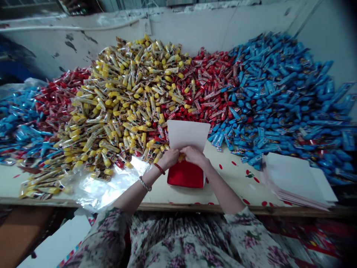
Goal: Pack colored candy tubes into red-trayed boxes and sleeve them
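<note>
Both arms reach forward over the worktop [237,175]. The left hand [170,158] and right hand [196,155] pinch a small yellow packet [181,157] together; fingers hide which way it points. It is just above a red box [185,175] with a white card [189,134] standing behind. Far off lies a big heap of yellow, red and blue packets [134,93].

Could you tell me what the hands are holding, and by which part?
The left hand and right hand pinch a small yellow item; the held part is hidden.
</note>
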